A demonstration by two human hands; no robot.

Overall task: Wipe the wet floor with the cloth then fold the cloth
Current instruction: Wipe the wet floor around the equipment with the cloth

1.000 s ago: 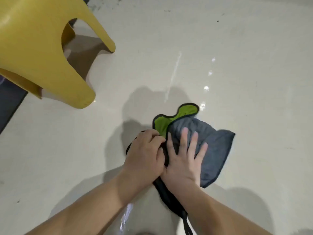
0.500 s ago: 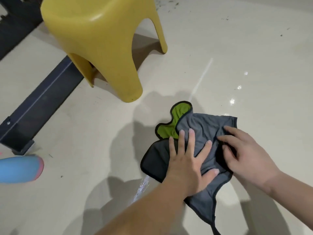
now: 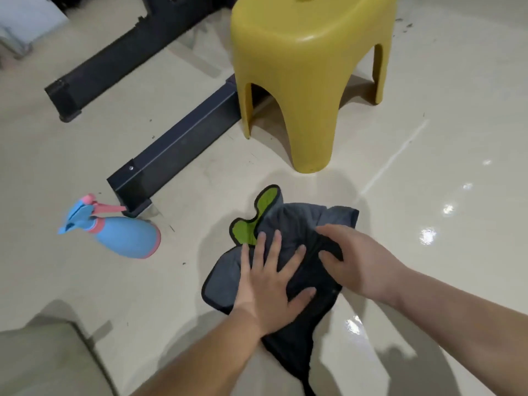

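At the far left a blue spray bottle [image 3: 125,237] with a pink trigger lies on its side on the floor [image 3: 428,95], just beside the end of a dark metal beam [image 3: 177,155]. Right of that, farther off, stands a yellow plastic stool [image 3: 308,67]. Near the middle, the cloth [image 3: 297,224] lies bunched on the floor, grey side up, a green lobe turned up at its far left edge and a dark tail trailing toward the near edge. The left hand [image 3: 268,284] presses flat on it, fingers spread wide, gripping nothing. The right hand [image 3: 360,261] rests on the cloth's right part, fingers curled into the folds; whether it pinches fabric I cannot tell. Shiny wet patches show to the right and near the cloth. This looks like the wiping step, with both hands bearing down. The next move likely calls for sliding the cloth right, across those wet spots.
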